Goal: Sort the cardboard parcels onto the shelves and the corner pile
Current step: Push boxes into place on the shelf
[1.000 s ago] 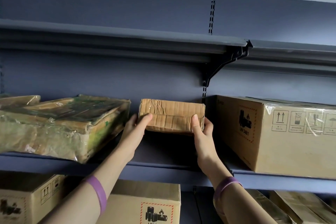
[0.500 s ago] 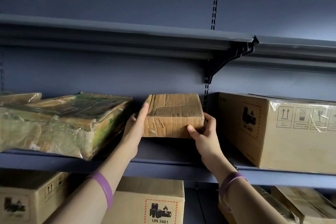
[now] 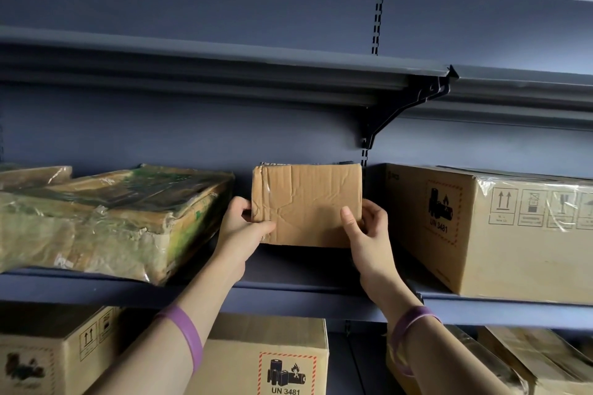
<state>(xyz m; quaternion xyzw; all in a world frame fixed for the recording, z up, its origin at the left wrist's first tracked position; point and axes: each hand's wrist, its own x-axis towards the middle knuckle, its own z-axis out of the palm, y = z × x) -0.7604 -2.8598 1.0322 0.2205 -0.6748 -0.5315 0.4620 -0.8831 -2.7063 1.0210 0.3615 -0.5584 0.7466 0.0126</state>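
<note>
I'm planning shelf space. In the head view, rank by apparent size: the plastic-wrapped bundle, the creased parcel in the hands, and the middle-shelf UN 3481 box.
Largest, tied: plastic-wrapped bundle and UN 3481 box; they look alike and frame edges cut both off.
Smallest: creased parcel.

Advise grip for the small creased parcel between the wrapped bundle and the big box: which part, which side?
Grip the small creased parcel by its two short ends, coming from the front. It stands on edge, broad face forward, with gaps on either side before the wrapped bundle and the big box. The left hand and right hand hold it so, thumbs on the front.
</note>
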